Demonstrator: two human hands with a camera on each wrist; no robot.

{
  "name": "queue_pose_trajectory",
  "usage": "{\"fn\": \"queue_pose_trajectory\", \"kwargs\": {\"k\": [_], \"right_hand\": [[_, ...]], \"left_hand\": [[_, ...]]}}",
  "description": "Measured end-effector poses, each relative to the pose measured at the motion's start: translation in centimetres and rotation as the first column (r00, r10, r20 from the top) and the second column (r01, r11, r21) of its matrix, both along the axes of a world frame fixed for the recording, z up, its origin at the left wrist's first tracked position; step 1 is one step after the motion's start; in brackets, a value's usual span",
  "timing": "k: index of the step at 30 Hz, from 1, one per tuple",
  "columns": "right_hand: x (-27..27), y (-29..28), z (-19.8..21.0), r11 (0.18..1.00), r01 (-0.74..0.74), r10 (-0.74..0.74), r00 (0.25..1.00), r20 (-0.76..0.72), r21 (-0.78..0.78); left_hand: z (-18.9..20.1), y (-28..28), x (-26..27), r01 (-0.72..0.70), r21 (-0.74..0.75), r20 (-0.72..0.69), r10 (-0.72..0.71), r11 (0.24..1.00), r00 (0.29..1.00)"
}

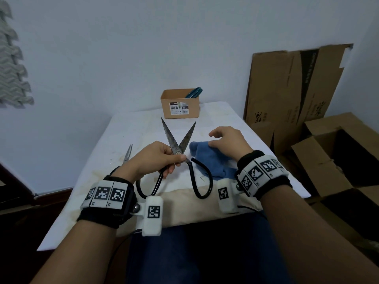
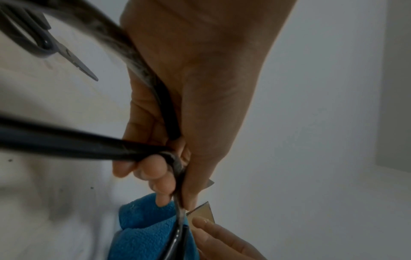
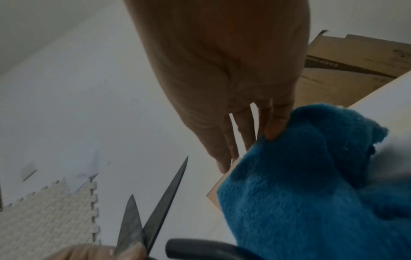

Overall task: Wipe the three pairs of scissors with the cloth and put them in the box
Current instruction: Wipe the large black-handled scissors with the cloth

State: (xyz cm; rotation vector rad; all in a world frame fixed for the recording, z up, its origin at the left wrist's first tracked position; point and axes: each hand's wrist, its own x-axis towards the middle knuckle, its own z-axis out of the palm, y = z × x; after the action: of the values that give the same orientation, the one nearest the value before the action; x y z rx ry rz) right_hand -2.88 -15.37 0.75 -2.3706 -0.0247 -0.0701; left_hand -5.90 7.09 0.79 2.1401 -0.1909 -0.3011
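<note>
Large black-handled scissors (image 1: 178, 148) are held above the table, their stained blades spread and pointing toward the box. My left hand (image 1: 174, 158) pinches them at the pivot, with fingers curled round one handle (image 2: 89, 151). The blue cloth (image 1: 207, 158) lies crumpled on the table beside them. My right hand (image 1: 223, 140) hovers over the cloth with relaxed fingers (image 3: 273, 126), and one fingertip touches the cloth (image 3: 300, 184). The tan box (image 1: 180, 105) stands at the table's far edge with teal-handled scissors (image 1: 194, 92) inside. A third, grey pair of scissors (image 1: 127, 153) lies at the left, partly hidden behind my left hand.
The white-covered table (image 1: 133, 128) is narrow, with its edges close on both sides. Flattened cardboard (image 1: 291, 87) leans on the wall at the right, and open cartons (image 1: 338, 156) sit on the floor below it. A foam mat (image 1: 12, 64) hangs at the left.
</note>
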Motion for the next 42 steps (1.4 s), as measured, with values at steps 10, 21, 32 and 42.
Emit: {"fn": "queue_pose_trajectory", "kwargs": {"k": [10, 21, 32, 42], "right_hand": [[0.1, 0.9, -1.0, 0.989, 0.051, -0.051, 0.999, 0.005, -0.142], [-1.5, 0.1, -0.3, 0.880, -0.020, -0.127, 0.953, 0.276, 0.474], [-3.3, 2.3, -0.9, 0.894, -0.296, 0.160, 0.912, 0.377, 0.337], [-2.3, 2.6, -1.3, 0.878, -0.078, -0.023, 0.978, 0.205, 0.471]], "left_hand": [[0.0, 0.6, 0.2, 0.004, -0.023, 0.002, -0.004, 1.000, 1.000], [1.0, -0.4, -0.1, 0.038, -0.135, 0.008, -0.037, 0.990, 0.999], [0.2, -1.2, -0.1, 0.048, -0.167, 0.019, -0.045, 0.985, 0.999], [0.6, -3.1, -0.5, 0.064, -0.144, 0.126, -0.046, 0.987, 0.991]]}}
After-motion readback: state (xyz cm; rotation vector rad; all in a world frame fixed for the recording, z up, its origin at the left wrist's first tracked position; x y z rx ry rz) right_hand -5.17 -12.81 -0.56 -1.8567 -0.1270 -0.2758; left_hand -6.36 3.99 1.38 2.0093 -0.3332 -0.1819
